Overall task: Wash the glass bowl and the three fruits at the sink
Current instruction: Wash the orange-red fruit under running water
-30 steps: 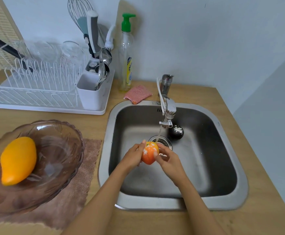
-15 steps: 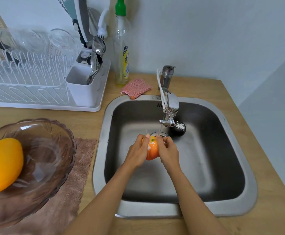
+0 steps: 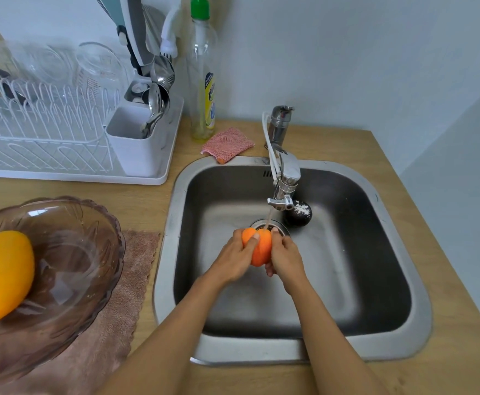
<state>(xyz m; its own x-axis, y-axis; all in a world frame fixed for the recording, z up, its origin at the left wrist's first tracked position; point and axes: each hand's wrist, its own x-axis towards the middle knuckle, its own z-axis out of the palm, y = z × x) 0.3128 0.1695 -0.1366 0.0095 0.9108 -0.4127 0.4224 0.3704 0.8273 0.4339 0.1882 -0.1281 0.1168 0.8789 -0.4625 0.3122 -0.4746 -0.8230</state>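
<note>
An orange-red fruit (image 3: pixel 259 248) is held between both hands over the drain, under the thin stream from the tap (image 3: pixel 283 183). My left hand (image 3: pixel 234 259) grips its left side, and my right hand (image 3: pixel 283 259) grips its right side. A dark, round fruit (image 3: pixel 298 213) with white specks lies on the sink floor behind the tap. The tinted glass bowl (image 3: pixel 70 252) sits on a brown cloth left of the sink, with a yellow mango (image 3: pixel 0 276) inside it.
The steel sink (image 3: pixel 389 280) is set in a wooden counter. A white dish rack (image 3: pixel 62 138) with glasses and cutlery stands at the back left. A soap bottle (image 3: pixel 203 81) and a pink scrubber (image 3: pixel 227 143) are behind the sink. Walls close the back and right.
The white specks seen on the fruit a second ago are gone. Both hands have turned the fruit under the stream and moved it slightly toward the drain. The camera has shifted closer.
</note>
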